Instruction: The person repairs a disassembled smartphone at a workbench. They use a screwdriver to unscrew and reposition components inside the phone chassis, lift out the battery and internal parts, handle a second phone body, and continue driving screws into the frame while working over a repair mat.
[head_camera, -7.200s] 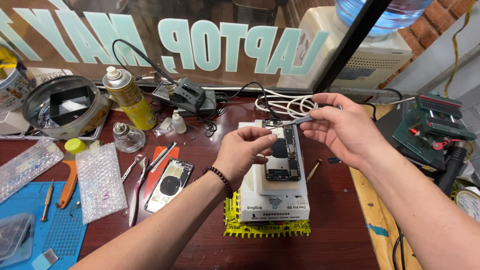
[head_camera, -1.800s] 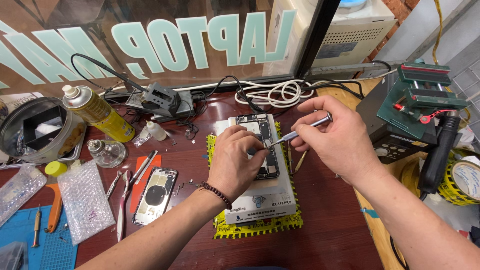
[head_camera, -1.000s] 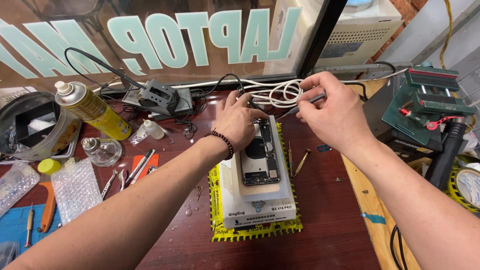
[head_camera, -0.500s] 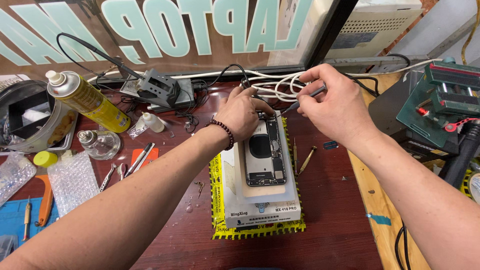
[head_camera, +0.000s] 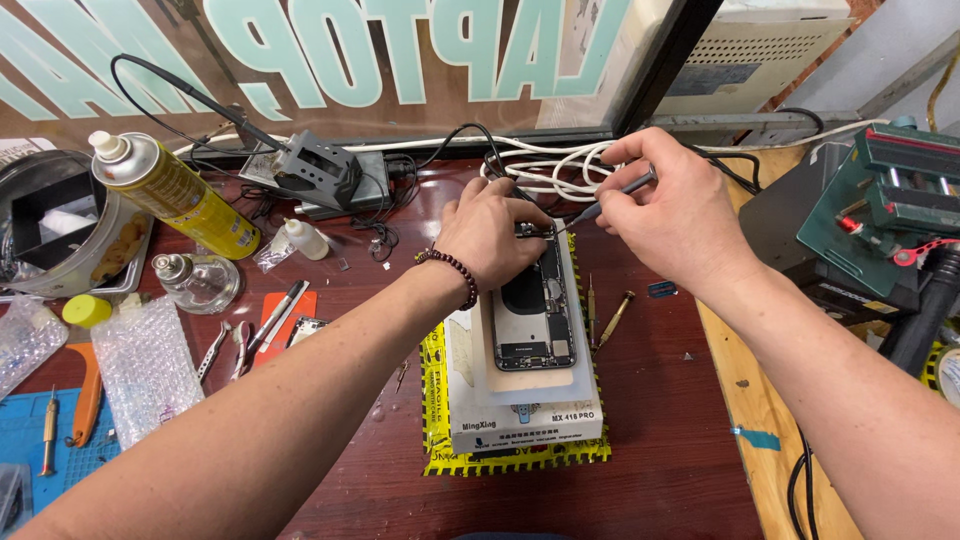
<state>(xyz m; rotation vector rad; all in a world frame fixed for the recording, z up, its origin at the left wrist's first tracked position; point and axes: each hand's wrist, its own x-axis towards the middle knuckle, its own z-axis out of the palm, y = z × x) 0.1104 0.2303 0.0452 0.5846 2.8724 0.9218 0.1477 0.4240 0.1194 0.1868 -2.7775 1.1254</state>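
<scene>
The surface (head_camera: 680, 450) is dark reddish-brown wood. A yellow mat with black printing (head_camera: 437, 400) lies under a white box (head_camera: 520, 415). The opened phone (head_camera: 530, 315) shows black and silver insides. The spray can (head_camera: 175, 190) is yellow with a white cap. A bracelet (head_camera: 452, 272) has dark maroon beads. The cables (head_camera: 545, 175) are white, the cutting mat (head_camera: 30, 450) is blue, and the machine (head_camera: 890, 200) is green.

Bright, even light, sharp focus, perhaps slight edge distortion.

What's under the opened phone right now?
The opened phone lies on a white box, which sits on a yellow-edged mat on the table. The left hand covers the phone's top end, so what lies beneath there is hidden.
</scene>
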